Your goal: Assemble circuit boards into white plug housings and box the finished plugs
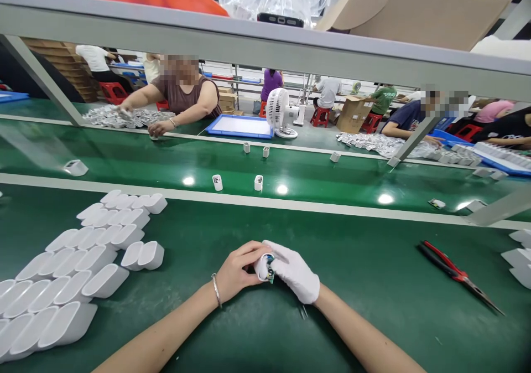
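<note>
Near the middle of the green table, my bare left hand (240, 270) is closed round a white plastic housing (261, 268), its thumb and fingers on either side. My right hand (293, 272), in a white glove, touches the housing's right side and pinches a small green circuit board (271, 269) at its open end. The board sits partly inside the housing, and the gloved fingertips hide some of it. Two thin metal pins or wires (304, 311) show just below the glove.
Rows of white housings (70, 262) cover the left side. Red-and-black pliers (450, 268) lie at the right. Beyond a pale rail (332, 208), a few white parts stand on the green surface. A person (186, 93) works across the table, near a fan (279, 109). A shelf frame crosses above.
</note>
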`<action>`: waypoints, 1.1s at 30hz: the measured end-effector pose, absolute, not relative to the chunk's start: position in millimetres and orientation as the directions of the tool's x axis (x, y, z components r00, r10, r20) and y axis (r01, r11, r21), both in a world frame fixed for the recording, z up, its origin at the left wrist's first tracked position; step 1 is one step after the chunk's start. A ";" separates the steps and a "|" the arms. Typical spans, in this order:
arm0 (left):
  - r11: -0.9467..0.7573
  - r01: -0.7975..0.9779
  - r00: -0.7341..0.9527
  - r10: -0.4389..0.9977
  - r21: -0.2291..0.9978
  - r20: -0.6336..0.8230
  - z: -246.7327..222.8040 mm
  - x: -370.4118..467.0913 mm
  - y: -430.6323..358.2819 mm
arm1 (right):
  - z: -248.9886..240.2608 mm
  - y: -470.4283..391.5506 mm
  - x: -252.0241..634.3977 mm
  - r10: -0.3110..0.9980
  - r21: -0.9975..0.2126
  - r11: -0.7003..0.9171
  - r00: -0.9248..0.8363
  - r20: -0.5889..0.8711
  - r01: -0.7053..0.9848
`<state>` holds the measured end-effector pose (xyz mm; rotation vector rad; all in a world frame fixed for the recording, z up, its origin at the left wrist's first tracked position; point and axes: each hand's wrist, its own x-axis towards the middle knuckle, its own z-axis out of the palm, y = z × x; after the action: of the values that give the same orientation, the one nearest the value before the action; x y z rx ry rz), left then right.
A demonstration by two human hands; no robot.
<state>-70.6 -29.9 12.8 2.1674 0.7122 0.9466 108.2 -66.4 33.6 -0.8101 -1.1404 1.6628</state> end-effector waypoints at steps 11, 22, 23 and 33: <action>-0.618 0.182 0.619 0.676 0.765 0.399 10.5 -69.0 -30.5 | 29.1 -71.8 96.5 0.976 -0.979 -0.027 -0.218 0.019 -0.204; -0.402 0.413 0.644 0.763 0.817 0.051 16.4 -70.9 -21.9 | 37.6 -70.7 141.6 0.956 -0.657 -0.293 0.214 -0.201 0.695; -0.385 0.423 0.635 0.772 0.820 0.035 14.9 -72.0 -20.2 | 34.8 -71.1 144.7 0.937 -0.693 -0.346 0.205 -0.281 0.633; -0.332 0.353 0.699 0.715 0.875 -0.011 13.3 -76.1 -16.8 | 32.0 -45.9 143.1 0.964 -0.838 -0.232 0.000 -0.267 -0.494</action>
<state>-76.1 -16.8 13.3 1.9436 0.8244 0.4720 143.1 -45.9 32.0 -1.0259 -0.6379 1.5413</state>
